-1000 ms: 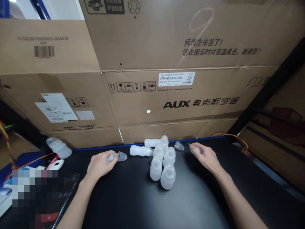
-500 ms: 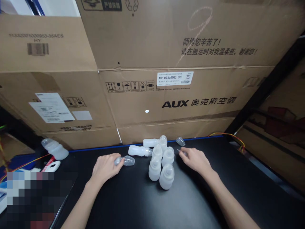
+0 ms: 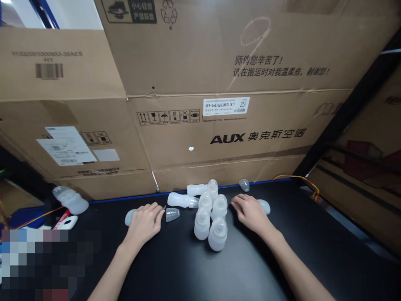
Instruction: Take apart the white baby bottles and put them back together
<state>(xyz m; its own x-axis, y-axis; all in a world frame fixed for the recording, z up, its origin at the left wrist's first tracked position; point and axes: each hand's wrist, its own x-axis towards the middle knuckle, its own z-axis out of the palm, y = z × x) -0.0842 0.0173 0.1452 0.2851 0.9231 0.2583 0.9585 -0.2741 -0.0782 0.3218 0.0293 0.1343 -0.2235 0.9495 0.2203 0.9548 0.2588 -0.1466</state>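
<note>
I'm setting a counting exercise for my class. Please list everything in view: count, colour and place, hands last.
Upright bottles: five, whitish, clustered mid-table
Lying bottles: three, whitish, two left of the cluster, one far left
Partly hidden bottles: two, whitish, one at each hand
Loose caps: two, clear, one beside each hand
Table: one, black, underneath
Cardboard: count unclear, brown, behind
Labels: at least three, white, on cardboard
Wires: count unclear, red and yellow, both sides
Unclear clutter: uncounted, white and red, left; partly pixelated
Left hand: one, bare, left of the cluster
Right hand: one, bare, right of it
</note>
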